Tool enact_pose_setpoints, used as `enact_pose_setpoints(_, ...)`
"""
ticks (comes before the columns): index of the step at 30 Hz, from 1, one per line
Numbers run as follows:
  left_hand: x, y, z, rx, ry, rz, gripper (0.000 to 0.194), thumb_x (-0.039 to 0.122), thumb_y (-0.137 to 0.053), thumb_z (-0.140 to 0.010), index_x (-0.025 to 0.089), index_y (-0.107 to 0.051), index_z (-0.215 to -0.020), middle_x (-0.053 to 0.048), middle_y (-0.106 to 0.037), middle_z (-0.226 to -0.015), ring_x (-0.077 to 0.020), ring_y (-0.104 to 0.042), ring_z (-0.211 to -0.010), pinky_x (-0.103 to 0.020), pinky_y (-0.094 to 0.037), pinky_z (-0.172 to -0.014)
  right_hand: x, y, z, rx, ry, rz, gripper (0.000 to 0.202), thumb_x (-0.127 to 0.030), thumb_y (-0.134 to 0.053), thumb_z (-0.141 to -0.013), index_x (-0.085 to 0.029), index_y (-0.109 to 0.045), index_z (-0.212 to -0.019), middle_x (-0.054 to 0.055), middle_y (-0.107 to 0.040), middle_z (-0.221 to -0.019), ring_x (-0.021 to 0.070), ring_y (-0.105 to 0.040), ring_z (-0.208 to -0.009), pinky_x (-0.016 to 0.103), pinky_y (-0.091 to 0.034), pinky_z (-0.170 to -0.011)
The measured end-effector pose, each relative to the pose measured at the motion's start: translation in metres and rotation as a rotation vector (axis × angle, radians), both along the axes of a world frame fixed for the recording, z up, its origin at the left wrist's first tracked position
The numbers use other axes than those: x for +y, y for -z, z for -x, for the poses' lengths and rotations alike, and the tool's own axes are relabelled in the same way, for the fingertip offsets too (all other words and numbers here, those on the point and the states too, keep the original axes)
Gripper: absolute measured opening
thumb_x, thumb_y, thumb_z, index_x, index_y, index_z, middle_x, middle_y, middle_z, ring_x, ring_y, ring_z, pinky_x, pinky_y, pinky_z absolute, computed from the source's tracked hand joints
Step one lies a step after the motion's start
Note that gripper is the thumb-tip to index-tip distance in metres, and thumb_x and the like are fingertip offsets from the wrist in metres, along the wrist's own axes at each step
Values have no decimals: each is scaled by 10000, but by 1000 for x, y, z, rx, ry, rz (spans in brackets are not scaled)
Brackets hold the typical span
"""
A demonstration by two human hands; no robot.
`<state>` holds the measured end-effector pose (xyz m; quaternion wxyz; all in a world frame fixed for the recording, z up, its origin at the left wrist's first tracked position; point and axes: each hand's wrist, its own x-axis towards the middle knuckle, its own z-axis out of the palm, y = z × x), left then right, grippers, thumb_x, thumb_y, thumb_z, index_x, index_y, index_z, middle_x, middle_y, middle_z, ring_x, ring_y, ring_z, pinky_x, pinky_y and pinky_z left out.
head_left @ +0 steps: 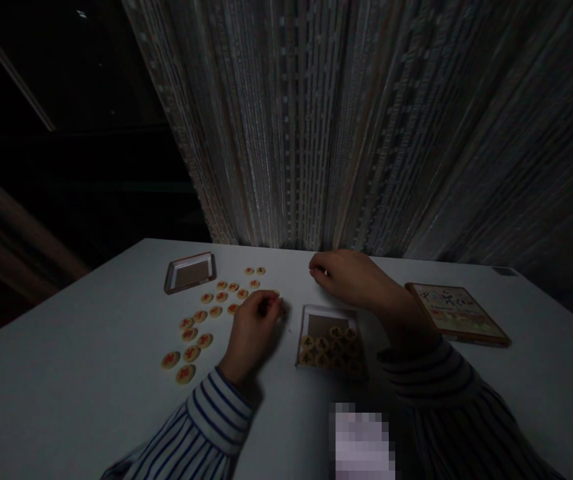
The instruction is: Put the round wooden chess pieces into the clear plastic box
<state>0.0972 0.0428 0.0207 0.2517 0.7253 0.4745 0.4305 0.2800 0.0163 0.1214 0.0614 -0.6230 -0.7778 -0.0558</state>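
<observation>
My left hand (253, 330) is closed, thumb and fingers curled together, low over the table beside a group of round xiangqi pieces with red characters (205, 341). A piece just shows behind its knuckles; what the fingers hold, if anything, is hidden. My right hand (343, 277) is also closed, reaching past an open box (325, 322) with its fingertips near the tabletop. Whether something is pinched there I cannot make out. Inside the box, pieces with dark characters (336, 347) lie in rows at the near side. One dark-marked piece (261, 271) lies among the red ones at the back.
A second shallow tray (190, 291) stands at the back left of the white table (91, 360). To the right lies a flat, printed box lid (459, 313). Striped curtains (286, 133) hang behind the table. A pixelated patch covers something at the front edge.
</observation>
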Motion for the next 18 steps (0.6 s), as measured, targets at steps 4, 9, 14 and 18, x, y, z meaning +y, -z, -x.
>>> enact_pose_setpoints(4,24,-19,6,127,11,-38,239,322,-514,-772,156,-615,-912,-55,-662,-829,-158,-603,-706,-273,-467,-661,0,1,-1,11,-13,-23,296,-294,-352,-872,-195,-612,-973,67,-666,-948,201,-597,-859,271,-369,-670)
enact_pose_setpoints(9,52,-46,5,486,81,-19,269,283,-537,-742,169,-634,-965,-95,-682,-915,-208,-624,-812,-281,-458,-692,1,4,0,20,-22,-11,292,-287,-366,-862,-190,-617,-973,69,-670,-928,201,-604,-843,278,-378,-664)
enact_pose_setpoints(14,64,-46,3,734,118,-16,263,267,-518,-734,190,-658,-942,-109,-690,-936,-237,-628,-844,-282,-436,-690,0,5,-3,-4,5,29,305,-294,-365,-866,-186,-612,-1010,85,-664,-964,207,-594,-895,286,-384,-706)
enact_pose_setpoints(18,68,-34,6,788,157,-20,186,306,-553,-713,201,-673,-809,-107,-692,-819,-240,-626,-744,-281,-412,-622,0,6,-5,-28,21,52,309,-300,-366,-863,-194,-605,-1028,83,-662,-982,213,-588,-923,290,-385,-731)
